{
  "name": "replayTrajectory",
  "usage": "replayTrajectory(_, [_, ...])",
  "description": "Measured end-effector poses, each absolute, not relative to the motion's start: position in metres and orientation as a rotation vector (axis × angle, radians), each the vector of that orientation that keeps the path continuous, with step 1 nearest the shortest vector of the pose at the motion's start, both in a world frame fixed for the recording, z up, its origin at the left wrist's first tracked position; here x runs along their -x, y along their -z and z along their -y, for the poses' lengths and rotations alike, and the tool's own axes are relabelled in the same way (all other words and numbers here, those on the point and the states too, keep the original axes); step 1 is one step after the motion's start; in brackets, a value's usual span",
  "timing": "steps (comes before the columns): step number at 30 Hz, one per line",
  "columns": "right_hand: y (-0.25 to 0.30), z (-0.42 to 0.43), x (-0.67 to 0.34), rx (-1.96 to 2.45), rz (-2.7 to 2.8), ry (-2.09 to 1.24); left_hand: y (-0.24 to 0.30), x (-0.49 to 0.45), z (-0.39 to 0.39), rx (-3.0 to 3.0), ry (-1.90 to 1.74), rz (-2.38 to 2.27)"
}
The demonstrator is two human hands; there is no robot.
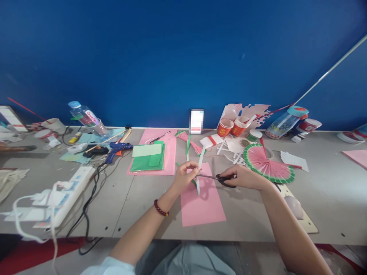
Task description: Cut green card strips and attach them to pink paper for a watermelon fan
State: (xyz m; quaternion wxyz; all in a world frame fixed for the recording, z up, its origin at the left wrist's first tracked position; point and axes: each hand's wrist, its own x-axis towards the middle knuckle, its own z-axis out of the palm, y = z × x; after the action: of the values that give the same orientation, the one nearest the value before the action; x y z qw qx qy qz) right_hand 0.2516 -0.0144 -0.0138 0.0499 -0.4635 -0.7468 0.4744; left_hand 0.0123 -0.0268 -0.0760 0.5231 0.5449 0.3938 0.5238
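Note:
My left hand (185,175) pinches a narrow white paper strip (198,179) that hangs down over a pink sheet (202,202) lying on the grey table. My right hand (245,177) grips black-handled scissors (219,178), whose blades point left and meet the strip just right of my left fingers. A bead bracelet circles my left wrist. Both hands hover a little above the pink sheet.
A watermelon paper fan (266,162) lies right of my hands. Green and pink paper (150,158), a blue glue gun (117,148), a white power strip (67,193) with cables, red paper cups (233,126), bottles and paper scraps crowd the table. A blue wall stands behind.

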Motion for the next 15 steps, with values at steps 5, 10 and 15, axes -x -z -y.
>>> replayTrajectory(5, [0.0145,0.0144,-0.2525,1.389,2.277,-1.433,0.0759,-0.0113,0.0268,-1.314,-1.26,-0.926])
replayTrajectory(10, [0.0193,0.0133,-0.2553,1.408,2.258,-1.429,0.0768,-0.0113,0.0267,-1.292,-1.265,-0.928])
replayTrajectory(15, [0.0194,0.013,-0.2555,1.391,2.265,-1.42,0.0773,-0.0115,0.0267,-1.287,-1.256,-0.929])
